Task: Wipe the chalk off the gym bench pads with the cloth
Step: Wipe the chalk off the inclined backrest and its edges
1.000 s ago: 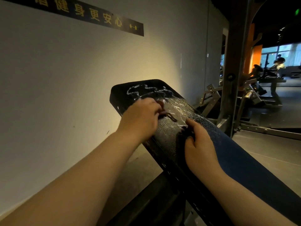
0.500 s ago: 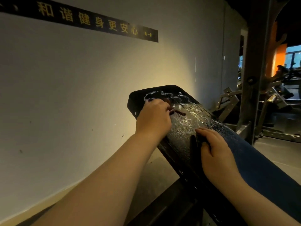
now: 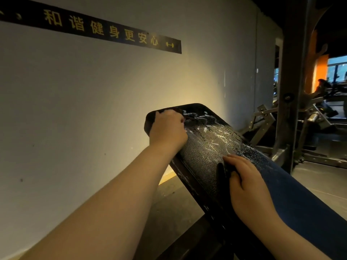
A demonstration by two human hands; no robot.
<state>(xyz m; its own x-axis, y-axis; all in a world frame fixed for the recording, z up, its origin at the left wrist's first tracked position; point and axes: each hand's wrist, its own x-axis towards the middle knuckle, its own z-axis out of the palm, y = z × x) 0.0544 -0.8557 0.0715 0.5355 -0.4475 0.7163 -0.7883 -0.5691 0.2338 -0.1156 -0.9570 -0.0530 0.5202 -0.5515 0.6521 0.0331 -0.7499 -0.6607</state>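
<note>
A black bench pad (image 3: 202,158) slopes up toward the wall. White chalk smears (image 3: 199,117) cover its top end and streak down the middle. My left hand (image 3: 167,128) rests at the pad's top left corner, fingers curled over a dark cloth (image 3: 185,119) that barely shows at the fingertips. Halfway down the pad, my right hand (image 3: 244,182) grips the folded edge of a dark blue cloth (image 3: 293,186) draped over the lower part of the pad.
A pale wall (image 3: 93,109) with a black sign strip (image 3: 112,32) stands close on the left. A steel rack upright (image 3: 291,91) and other gym machines (image 3: 319,117) stand to the right. Grey floor (image 3: 323,181) lies beyond the bench.
My left hand has slid up the pad from the chalk patch to the top left corner. My right hand keeps its grip mid-pad. The view has turned left.
</note>
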